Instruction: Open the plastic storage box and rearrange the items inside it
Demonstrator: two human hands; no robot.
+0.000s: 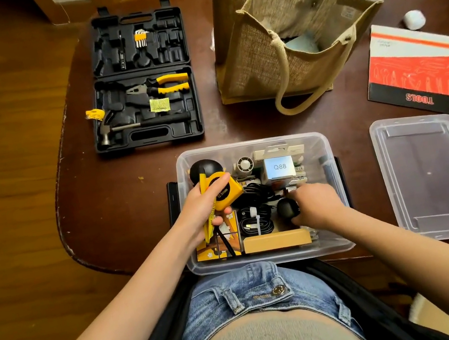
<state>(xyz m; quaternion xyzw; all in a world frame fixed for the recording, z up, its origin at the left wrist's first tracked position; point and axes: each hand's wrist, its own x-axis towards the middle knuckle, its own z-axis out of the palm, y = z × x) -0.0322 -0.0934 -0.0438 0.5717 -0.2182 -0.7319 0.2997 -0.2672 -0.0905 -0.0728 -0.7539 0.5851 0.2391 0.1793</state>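
Clear glossy plastic storage box (pixel 271 254) and lid (pixel 434 177) — rough woven jute bag (pixel 256 53), polished wood table (pixel 240 128)

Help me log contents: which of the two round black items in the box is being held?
The smaller round black item near the box's right front, gripped by the right hand. The larger black one sits untouched in the far-left corner.

Dark brown wooden worktop (pixel 240 128) with rounded corners and some chipped finish along the left edge. A black tool case (pixel 140 76) lies open at the far left. Beside it, mid-far, stands a burlap tote bag (pixel 291 26). Toward the far right edge there's a red and black booklet (pixel 418 69) and a small white ball (pixel 414 19). The clear storage box (pixel 268 255) sits at the near edge, its lid (pixel 431 178) flat just to its right.
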